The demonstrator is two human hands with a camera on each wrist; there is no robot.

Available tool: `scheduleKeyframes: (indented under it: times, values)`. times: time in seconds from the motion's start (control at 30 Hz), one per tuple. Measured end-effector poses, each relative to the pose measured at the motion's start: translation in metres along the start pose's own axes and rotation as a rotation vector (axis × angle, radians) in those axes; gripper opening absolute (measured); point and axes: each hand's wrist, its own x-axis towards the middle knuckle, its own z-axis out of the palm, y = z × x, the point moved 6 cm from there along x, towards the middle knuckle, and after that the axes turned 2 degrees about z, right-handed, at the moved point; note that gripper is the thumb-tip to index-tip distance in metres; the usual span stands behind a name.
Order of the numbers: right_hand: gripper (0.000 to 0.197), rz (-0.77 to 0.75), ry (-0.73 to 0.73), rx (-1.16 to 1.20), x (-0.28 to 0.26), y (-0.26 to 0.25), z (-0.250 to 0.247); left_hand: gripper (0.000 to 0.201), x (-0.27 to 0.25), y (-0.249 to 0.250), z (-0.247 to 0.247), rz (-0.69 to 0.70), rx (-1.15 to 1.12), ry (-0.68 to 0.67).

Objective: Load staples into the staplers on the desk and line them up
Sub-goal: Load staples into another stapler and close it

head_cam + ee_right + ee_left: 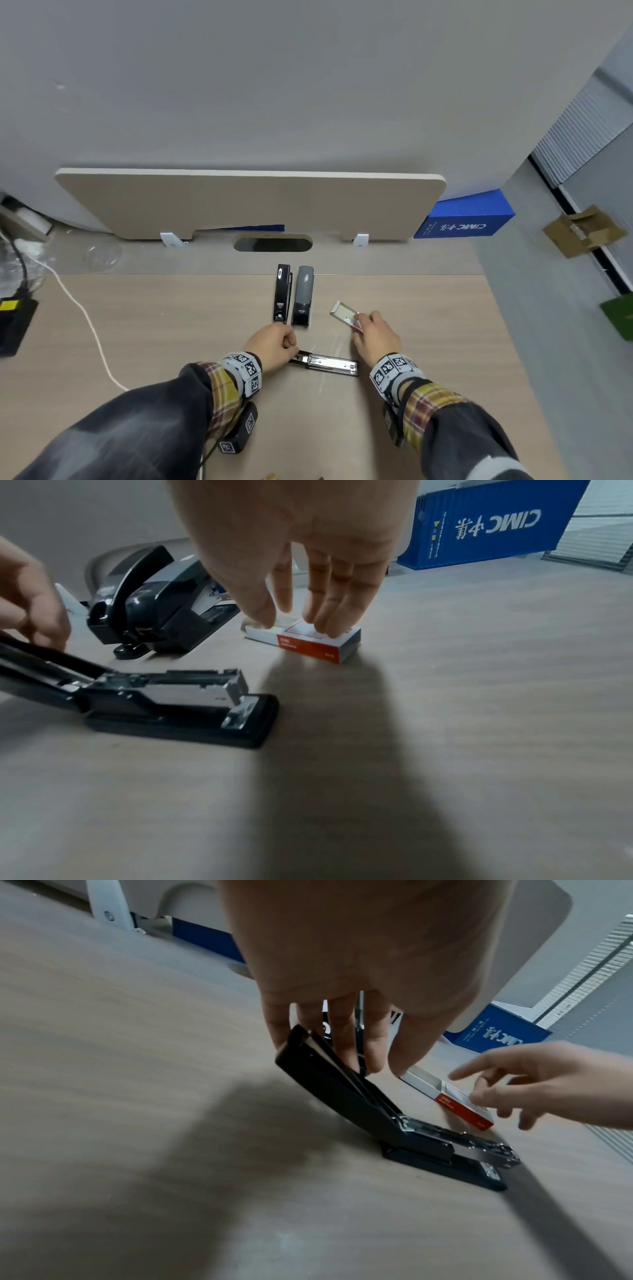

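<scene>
A black stapler (pixel 325 365) (pixel 428 1145) (pixel 171 704) lies sideways near the desk's front with its lid swung up and its metal staple channel exposed. My left hand (pixel 274 342) (pixel 325 1053) grips the raised end of that lid. A red-and-white staple box (pixel 344 317) (pixel 459 1107) (pixel 308 645) lies to the right with its inner tray slid partly out. My right hand (pixel 373 332) (pixel 308 620) rests its straight fingertips on the box top, the thumb by the tray. Behind, a glossy black stapler (pixel 282 293) and a grey stapler (pixel 303 296) (pixel 164 601) lie shut, side by side.
A beige divider panel (pixel 239 202) stands along the desk's back, with a cable slot (pixel 273 244) below it. A blue box (pixel 462 219) sits at the back right. A white cable (pixel 85 318) and a black device (pixel 13 322) lie at the left.
</scene>
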Motion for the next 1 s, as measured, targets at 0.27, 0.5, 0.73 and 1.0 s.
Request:
scheduleKeyframes:
  times: [0.27,0.5,0.73,1.0]
  values:
    - [0.019,-0.077,-0.037,-0.073,0.027,-0.010,0.002,0.015,0.005,0.012,-0.010,0.116,0.103,0.040]
    - [0.028,-0.274,-0.132,-0.193,0.018,-0.008,0.011,0.016,0.014,0.036,-0.008,0.177,0.074,0.080]
    - [0.026,0.016,0.031,0.156,0.018,0.021,-0.013,0.016,0.023,0.061,0.006,0.195,0.077,0.040]
    - [0.081,-0.327,-0.181,-0.292,0.034,-0.010,0.000,0.016,0.020,0.059,0.009,0.167,0.080,0.008]
